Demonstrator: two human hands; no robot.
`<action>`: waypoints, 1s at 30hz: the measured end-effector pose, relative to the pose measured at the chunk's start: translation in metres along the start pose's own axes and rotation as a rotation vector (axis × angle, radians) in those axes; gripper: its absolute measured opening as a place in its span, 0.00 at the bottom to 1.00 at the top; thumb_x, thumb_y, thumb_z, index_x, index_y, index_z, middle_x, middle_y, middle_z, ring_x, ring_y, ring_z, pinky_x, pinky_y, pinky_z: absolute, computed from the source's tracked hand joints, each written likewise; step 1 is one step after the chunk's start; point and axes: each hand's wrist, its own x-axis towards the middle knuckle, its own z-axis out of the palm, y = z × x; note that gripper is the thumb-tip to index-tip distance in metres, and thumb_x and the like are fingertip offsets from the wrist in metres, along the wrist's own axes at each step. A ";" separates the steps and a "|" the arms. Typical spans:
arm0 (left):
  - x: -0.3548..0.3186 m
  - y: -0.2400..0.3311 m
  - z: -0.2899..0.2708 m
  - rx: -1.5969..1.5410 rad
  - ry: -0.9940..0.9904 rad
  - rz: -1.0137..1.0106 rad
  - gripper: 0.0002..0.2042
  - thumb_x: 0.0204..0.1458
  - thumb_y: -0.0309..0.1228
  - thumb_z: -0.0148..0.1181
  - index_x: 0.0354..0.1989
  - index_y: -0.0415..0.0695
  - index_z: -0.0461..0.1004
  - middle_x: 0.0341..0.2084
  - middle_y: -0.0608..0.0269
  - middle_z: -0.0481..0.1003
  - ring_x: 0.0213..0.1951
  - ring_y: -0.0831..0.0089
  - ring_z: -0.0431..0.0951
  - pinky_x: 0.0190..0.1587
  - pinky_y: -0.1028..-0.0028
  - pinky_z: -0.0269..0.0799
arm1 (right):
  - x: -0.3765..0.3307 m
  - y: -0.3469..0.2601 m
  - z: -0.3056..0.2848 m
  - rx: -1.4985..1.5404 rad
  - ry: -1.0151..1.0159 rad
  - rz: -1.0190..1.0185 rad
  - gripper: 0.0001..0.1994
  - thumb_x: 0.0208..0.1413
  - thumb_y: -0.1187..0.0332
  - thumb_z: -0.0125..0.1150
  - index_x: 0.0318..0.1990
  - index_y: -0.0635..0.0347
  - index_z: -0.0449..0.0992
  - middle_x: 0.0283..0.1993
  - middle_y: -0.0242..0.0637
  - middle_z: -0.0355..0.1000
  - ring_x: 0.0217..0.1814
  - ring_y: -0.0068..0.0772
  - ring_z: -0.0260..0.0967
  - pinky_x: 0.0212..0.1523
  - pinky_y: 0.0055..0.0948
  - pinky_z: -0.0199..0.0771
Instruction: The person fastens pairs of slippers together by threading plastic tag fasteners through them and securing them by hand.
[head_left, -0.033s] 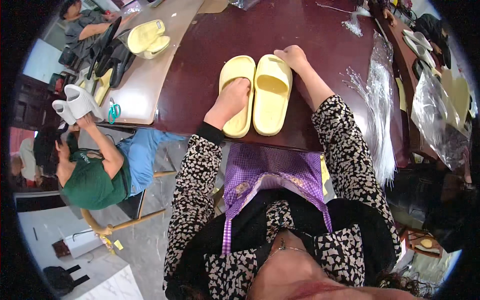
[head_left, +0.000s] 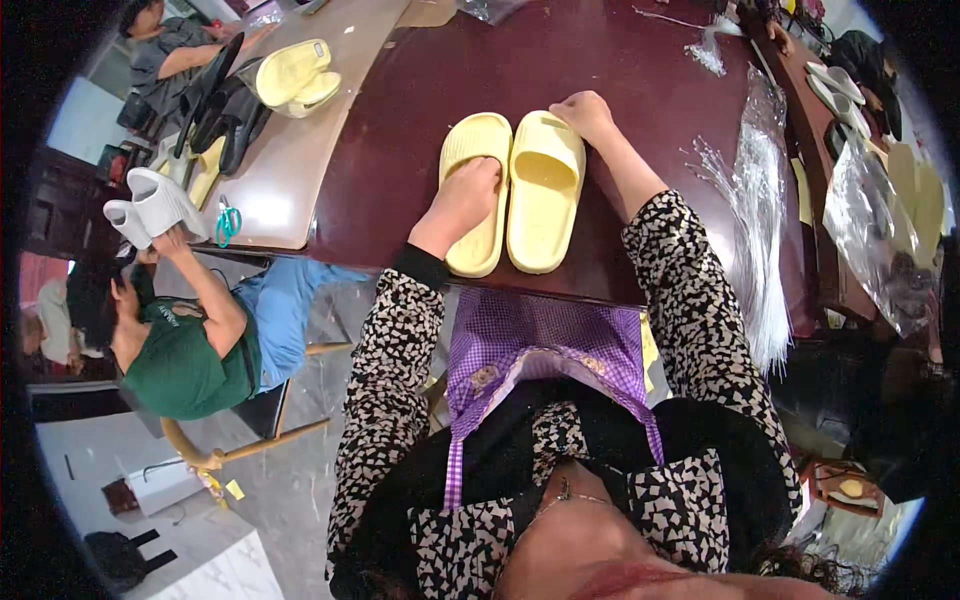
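— What do the worker's hands rest on at the dark red table?

— A pair of pale yellow slides lies side by side, touching, near the table's front edge, toes pointing away from the person. The left hand lies flat on the left slide, fingers spread loosely over its strap and footbed, pressing rather than grasping. The right hand sits at the toe end of the right slide, fingers curled over its far rim in a light hold.

— And around them?

— Toward the table's right edge lies a heap of clear plastic bags, well apart from the slides. Across the left corner, on an adjoining beige table, another yellow pair sits near black slides, with green-handled scissors close to its near edge. A seated person in a green shirt lifts white slides beside that table. The worker wears a black-and-white patterned top under a purple checked apron.
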 end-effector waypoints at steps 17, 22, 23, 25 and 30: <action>-0.001 -0.003 0.000 0.108 0.027 0.025 0.05 0.48 0.23 0.48 0.34 0.39 0.68 0.32 0.49 0.71 0.35 0.52 0.74 0.38 0.59 0.71 | 0.022 -0.111 0.054 0.027 -0.485 -0.463 0.10 0.44 0.66 0.61 0.32 0.62 0.79 0.24 0.32 0.74 0.26 0.23 0.69 0.30 0.25 0.69; -0.011 -0.005 -0.006 0.115 0.030 0.017 0.05 0.48 0.23 0.48 0.33 0.39 0.67 0.32 0.49 0.71 0.35 0.52 0.74 0.39 0.60 0.71 | 0.006 -0.123 0.063 0.229 -0.521 -0.332 0.11 0.44 0.65 0.61 0.32 0.61 0.79 0.26 0.32 0.74 0.29 0.24 0.68 0.32 0.24 0.69; -0.010 -0.004 -0.008 0.113 0.033 0.020 0.05 0.48 0.23 0.48 0.33 0.39 0.67 0.32 0.49 0.71 0.35 0.52 0.74 0.39 0.60 0.71 | 0.006 -0.123 0.063 0.243 -0.492 -0.303 0.10 0.45 0.65 0.61 0.32 0.62 0.79 0.27 0.32 0.74 0.30 0.23 0.68 0.33 0.24 0.68; -0.008 -0.001 -0.010 0.101 0.070 0.039 0.04 0.47 0.23 0.48 0.32 0.39 0.67 0.31 0.49 0.71 0.34 0.52 0.74 0.38 0.59 0.70 | 0.007 -0.122 0.062 0.256 -0.462 -0.273 0.10 0.45 0.66 0.61 0.32 0.62 0.79 0.27 0.32 0.74 0.31 0.23 0.68 0.33 0.24 0.68; -0.006 0.005 -0.017 0.059 0.127 0.072 0.06 0.48 0.23 0.50 0.34 0.37 0.69 0.32 0.49 0.72 0.35 0.52 0.74 0.38 0.61 0.71 | 0.007 -0.108 0.042 0.565 -0.356 -0.246 0.07 0.48 0.69 0.59 0.30 0.64 0.77 0.28 0.35 0.74 0.31 0.24 0.69 0.34 0.25 0.70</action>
